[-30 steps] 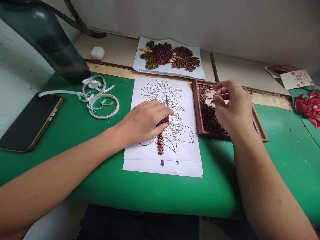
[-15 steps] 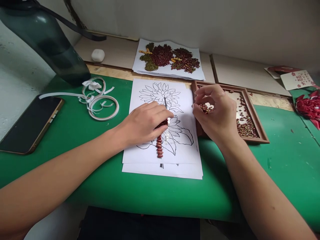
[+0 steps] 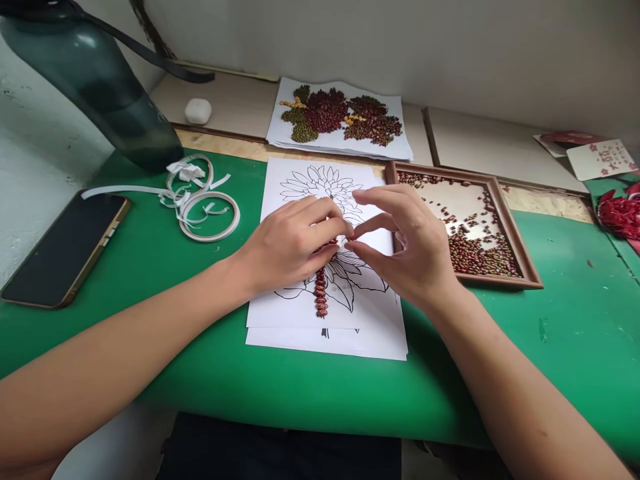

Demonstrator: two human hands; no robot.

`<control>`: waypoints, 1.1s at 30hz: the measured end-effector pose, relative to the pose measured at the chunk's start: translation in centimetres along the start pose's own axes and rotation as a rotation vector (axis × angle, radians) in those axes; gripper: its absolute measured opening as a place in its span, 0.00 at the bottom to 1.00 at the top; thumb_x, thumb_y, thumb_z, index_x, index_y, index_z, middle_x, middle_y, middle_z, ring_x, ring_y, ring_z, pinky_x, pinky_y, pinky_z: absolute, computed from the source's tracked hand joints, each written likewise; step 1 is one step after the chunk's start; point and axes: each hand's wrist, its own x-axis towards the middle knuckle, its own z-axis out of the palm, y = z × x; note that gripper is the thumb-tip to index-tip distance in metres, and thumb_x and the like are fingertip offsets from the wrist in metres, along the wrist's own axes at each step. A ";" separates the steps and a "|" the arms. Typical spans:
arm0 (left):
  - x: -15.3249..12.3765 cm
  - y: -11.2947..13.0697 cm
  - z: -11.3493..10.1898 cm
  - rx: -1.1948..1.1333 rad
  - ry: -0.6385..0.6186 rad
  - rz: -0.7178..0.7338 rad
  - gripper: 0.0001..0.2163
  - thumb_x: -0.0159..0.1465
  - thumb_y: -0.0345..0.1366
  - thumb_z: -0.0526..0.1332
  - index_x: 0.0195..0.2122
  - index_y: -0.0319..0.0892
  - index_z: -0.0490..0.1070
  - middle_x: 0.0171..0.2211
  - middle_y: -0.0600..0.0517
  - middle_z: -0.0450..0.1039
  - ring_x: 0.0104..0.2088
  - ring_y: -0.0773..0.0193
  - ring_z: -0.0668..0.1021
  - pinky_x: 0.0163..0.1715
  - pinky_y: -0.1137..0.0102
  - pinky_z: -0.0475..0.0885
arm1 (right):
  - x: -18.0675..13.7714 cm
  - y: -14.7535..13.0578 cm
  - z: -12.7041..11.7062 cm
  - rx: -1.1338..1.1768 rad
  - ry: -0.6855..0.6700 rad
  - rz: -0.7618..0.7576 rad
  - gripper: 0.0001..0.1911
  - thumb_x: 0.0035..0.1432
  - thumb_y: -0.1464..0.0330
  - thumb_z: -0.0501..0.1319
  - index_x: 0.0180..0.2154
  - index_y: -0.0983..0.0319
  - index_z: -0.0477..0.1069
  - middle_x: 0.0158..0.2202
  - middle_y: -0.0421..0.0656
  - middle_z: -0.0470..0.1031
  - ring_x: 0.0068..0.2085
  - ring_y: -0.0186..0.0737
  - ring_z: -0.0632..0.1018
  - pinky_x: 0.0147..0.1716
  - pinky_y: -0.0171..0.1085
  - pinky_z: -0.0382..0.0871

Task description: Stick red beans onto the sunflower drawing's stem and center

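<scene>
My left hand (image 3: 295,243) lies palm down on a white sheet with a printed line drawing of flowers (image 3: 300,317). Its thumb and forefinger are slightly apart over the centre of the lower flower, where some dark red beans partly show. A row of mottled red-brown beans (image 3: 321,293) forms the flower's stem below this hand. From the right, my right hand (image 3: 407,243) reaches to the left fingertips. Its thumb and a finger are closed on a tiny reddish bean (image 3: 351,240), mostly hidden, while the forefinger stretches above.
A brown wooden frame tray (image 3: 531,277) of small beans stands right of the sheet. Behind lies a finished-looking bean picture (image 3: 325,113). On the left are tape rolls (image 3: 234,223), a phone (image 3: 60,250), a tall bottle (image 3: 95,87) and a white case (image 3: 198,111).
My right hand has moved left from the edge of the frame tray to the flower drawing, meeting my left fingertips. My left hand has stayed nearly in place.
</scene>
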 end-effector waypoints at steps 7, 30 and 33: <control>0.0 0.0 -0.1 0.010 0.002 0.014 0.05 0.73 0.31 0.60 0.47 0.44 0.74 0.47 0.48 0.77 0.47 0.57 0.77 0.47 0.60 0.74 | 0.2 0.3 -0.7 -0.088 0.031 0.042 0.29 0.65 0.70 0.65 0.63 0.41 0.67 0.63 0.42 0.70 0.44 0.46 0.85 0.43 0.49 0.85; -0.1 -0.2 0.2 -0.037 -0.221 -0.045 0.06 0.73 0.34 0.62 0.47 0.41 0.77 0.47 0.49 0.77 0.49 0.56 0.75 0.51 0.59 0.71 | 0.1 10.4 -5.8 -0.558 0.101 0.519 0.02 0.59 0.67 0.62 0.32 0.55 0.73 0.40 0.51 0.78 0.45 0.58 0.76 0.47 0.55 0.68; -0.1 -0.2 0.2 -0.040 -0.217 -0.050 0.08 0.73 0.34 0.62 0.51 0.40 0.76 0.50 0.47 0.76 0.50 0.55 0.75 0.52 0.58 0.71 | 0.2 10.7 -5.7 -0.555 0.204 0.508 0.03 0.61 0.67 0.60 0.33 0.55 0.68 0.41 0.51 0.78 0.45 0.56 0.76 0.47 0.54 0.67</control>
